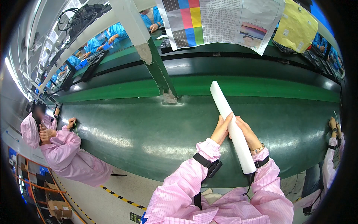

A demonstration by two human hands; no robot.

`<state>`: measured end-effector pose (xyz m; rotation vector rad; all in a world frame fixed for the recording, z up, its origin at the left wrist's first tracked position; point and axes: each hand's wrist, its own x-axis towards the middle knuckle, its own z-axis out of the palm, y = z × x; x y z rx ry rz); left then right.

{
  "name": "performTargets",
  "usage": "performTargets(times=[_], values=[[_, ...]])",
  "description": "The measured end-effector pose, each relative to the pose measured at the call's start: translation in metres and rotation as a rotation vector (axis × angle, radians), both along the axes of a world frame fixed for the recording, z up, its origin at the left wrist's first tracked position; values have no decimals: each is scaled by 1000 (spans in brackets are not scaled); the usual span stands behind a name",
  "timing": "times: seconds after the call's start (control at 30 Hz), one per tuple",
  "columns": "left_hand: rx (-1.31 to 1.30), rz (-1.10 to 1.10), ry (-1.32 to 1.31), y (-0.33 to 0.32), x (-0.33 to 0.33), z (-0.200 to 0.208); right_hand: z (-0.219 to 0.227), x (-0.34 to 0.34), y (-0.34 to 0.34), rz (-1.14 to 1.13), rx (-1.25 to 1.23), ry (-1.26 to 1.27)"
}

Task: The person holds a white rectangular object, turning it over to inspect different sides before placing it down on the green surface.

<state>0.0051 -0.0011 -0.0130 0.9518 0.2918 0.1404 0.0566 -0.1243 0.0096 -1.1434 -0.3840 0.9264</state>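
A long white foam-like bar (223,104) slants from above the green conveyor belt (149,130) down to my lap. My left hand (222,128) grips it from the left side, fingers curled around it. From the right side my right hand (248,132) presses against the same bar, with a bracelet on its wrist. Both my forearms are in pink striped sleeves with black wrist straps.
A person in pink (59,149) sits at the belt on my left. Another person's hand (333,123) is at the right edge. A white and green post (149,48) rises from the belt. Printed sheets (220,22) and a yellow sheet (296,26) hang ahead. Workers in blue (115,31) sit beyond.
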Motion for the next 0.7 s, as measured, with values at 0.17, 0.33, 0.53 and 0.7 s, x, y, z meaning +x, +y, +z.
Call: performTargets(times=[0.17,0.33,0.53,0.7], values=[[-8,-33,2,2,-1,3,2,0,0,-2,-6,-7],[-8,-18,2,1,0,0,1,-1,1,-10,-5,0],[-6,-15,-7,1,1,-2,0,0,0,-5,-4,-5],[-14,-9,-8,1,0,-1,3,-2,1,-4,2,-6]])
